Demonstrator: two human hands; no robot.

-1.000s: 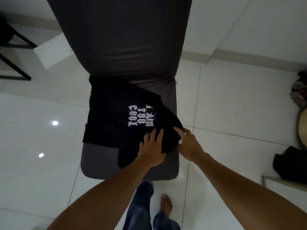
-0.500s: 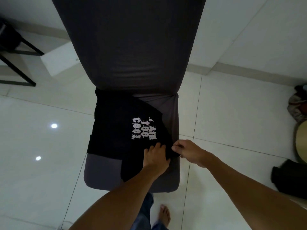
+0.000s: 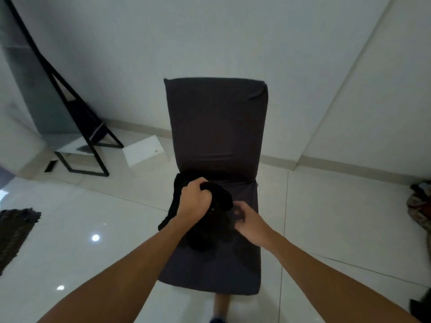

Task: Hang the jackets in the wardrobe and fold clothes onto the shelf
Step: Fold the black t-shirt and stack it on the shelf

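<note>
We are looking down at one dark chair [image 3: 217, 127] and our two bare hands are working over its seat. One black shirt [image 3: 205, 231] is bunched up on the seat, no longer lying flat. Our left hand [image 3: 192, 201] is curling its fingers tight around a fold of the shirt and is holding that fold up off the seat. Part of the shirt is hanging down from this grip, past the left edge of the seat. Our right hand [image 3: 248, 221] is sitting just to the right of the left one, and its fingers are bending into the cloth. It is blurry, so we cannot tell if it is really pinching the shirt or only touching it. The rest of the shirt is lying below and between the two hands, in one dark heap.

Far left of the grip, one black metal frame [image 3: 77, 127] is leaning by the wall, with one white box [image 3: 143, 153] beside it. One dark mat [image 3: 14, 234] is lying on the shiny white floor [image 3: 93, 264]. Far to the right, one pile of clothes [image 3: 419, 210] is sitting at the edge
</note>
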